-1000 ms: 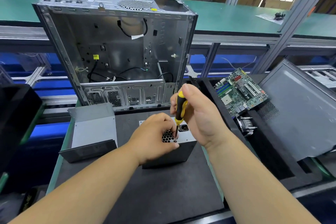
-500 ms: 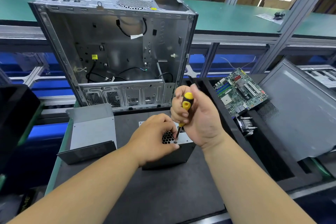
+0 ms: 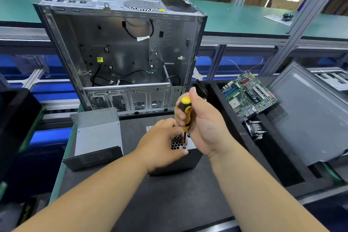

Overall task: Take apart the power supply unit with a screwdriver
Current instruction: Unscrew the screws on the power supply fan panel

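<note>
The power supply unit [image 3: 188, 162], a dark metal box with a honeycomb grille on its top face, stands on the black mat [image 3: 169, 194] in the middle. My left hand [image 3: 160, 145] lies over its top and grips it, covering most of the grille. My right hand [image 3: 203, 128] holds a yellow-and-black screwdriver [image 3: 185, 113] nearly upright. The screwdriver's tip sits on a screw at the near edge of the top face, right beside my left fingertips.
An open empty computer case [image 3: 120, 52] stands behind the unit. A grey metal cover [image 3: 96, 137] lies to the left. A black tray [image 3: 216, 100] at the right holds a green motherboard [image 3: 248, 94] and a heatsink [image 3: 256, 130]; a grey side panel [image 3: 308, 115] leans beyond.
My right hand has shifted its grip and the screwdriver has risen from a lean to nearly upright on the screw. My left hand has stayed on the unit.
</note>
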The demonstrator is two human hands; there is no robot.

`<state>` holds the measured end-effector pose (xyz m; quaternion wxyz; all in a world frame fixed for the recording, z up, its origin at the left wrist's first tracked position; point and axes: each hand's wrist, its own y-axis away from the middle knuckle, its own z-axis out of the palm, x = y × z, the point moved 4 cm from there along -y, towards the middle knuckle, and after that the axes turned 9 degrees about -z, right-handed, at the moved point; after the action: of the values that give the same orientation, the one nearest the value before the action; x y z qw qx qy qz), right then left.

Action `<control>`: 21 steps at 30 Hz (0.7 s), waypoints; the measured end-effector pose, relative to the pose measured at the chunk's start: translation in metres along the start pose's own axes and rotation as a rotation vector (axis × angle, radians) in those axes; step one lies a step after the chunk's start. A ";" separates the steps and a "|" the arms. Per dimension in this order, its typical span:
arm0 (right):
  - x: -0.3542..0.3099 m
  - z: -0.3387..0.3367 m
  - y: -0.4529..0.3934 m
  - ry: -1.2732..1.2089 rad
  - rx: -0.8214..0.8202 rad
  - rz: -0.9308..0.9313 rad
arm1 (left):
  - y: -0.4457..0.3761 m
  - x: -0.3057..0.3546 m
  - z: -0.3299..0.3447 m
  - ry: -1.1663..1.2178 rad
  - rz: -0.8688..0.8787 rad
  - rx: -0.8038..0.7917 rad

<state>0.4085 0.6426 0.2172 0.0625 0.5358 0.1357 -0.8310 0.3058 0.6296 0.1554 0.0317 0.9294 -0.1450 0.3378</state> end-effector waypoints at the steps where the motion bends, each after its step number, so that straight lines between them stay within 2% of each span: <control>1: 0.001 0.003 -0.001 0.000 -0.018 -0.012 | 0.000 0.000 0.000 0.005 0.001 0.000; 10: -0.006 -0.009 -0.005 -0.109 -0.181 0.023 | 0.000 -0.003 0.002 -0.009 -0.010 0.004; 17: -0.007 -0.029 -0.001 0.087 0.013 -0.051 | -0.001 -0.004 0.001 -0.012 -0.015 0.015; 21: -0.003 -0.020 0.000 0.025 0.041 -0.043 | -0.002 -0.003 0.002 -0.025 -0.004 0.015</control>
<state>0.4273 0.6485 0.2122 0.0318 0.5442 0.1311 -0.8281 0.3051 0.6317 0.1517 0.0235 0.9341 -0.1408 0.3272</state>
